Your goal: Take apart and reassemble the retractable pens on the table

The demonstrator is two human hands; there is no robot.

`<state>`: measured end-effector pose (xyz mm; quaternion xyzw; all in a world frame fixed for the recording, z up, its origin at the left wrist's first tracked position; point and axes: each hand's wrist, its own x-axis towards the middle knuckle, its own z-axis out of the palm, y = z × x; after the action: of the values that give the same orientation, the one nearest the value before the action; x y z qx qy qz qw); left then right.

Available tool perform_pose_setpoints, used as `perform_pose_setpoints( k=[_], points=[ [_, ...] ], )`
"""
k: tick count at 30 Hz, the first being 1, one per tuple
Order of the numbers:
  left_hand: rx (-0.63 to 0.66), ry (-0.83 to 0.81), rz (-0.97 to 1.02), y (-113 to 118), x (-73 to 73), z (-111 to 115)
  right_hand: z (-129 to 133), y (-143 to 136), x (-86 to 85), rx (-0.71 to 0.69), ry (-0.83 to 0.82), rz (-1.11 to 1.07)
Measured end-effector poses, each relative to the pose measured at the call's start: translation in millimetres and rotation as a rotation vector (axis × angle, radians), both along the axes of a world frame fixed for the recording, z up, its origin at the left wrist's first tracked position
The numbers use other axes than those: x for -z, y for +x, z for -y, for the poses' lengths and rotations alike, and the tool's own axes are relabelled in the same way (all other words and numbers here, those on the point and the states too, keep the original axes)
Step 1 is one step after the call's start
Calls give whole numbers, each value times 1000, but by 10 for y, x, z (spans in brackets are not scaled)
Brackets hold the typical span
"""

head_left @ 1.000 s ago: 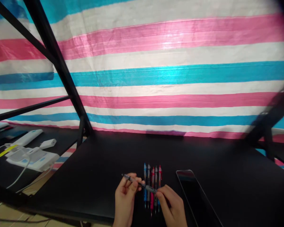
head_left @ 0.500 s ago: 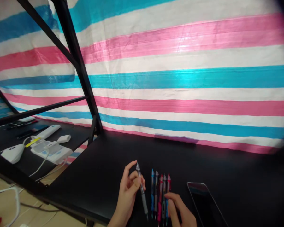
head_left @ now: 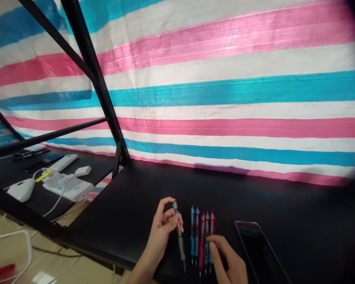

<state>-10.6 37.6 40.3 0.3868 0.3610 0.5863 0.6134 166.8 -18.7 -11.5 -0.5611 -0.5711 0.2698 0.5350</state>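
Observation:
My left hand (head_left: 162, 225) is closed around a clear retractable pen with a dark grey grip (head_left: 181, 244). Its index finger rests on the pen's top end, and the tip points down toward the table. To the right, several pens lie side by side in a row: a blue pen (head_left: 192, 227), a dark grey pen (head_left: 197, 232), a pink-red pen (head_left: 201, 244), another dark pen (head_left: 206, 252) and a red-topped pen (head_left: 212, 223) at the right end. My right hand (head_left: 229, 258) has thumb and index finger pinched over that last pen, partly covering it.
A black phone (head_left: 262, 252) lies right of my right hand on the black table (head_left: 148, 185). A black metal frame (head_left: 97, 83) rises at the left. Beyond it, another table carries a white power strip (head_left: 73, 189) and cables. A striped sheet (head_left: 225, 126) hangs behind.
The view has shifted slightly. My left index finger is bent more over the pen's top, and the pen stands a bit more upright. My right hand stays at the row.

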Motion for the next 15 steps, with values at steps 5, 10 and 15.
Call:
perform_pose_setpoints(
  k=[5, 10, 15],
  points=[
    [-19, -15, -48, -2, -15, -28, -19, 55, 17, -38, 47, 58],
    [42, -62, -67, -36, -2, -74, -26, 82, -31, -75, 47, 85],
    [36, -39, -103, -93, 16, -116, -29, 89, -66, -74, 53, 94]
  ],
)
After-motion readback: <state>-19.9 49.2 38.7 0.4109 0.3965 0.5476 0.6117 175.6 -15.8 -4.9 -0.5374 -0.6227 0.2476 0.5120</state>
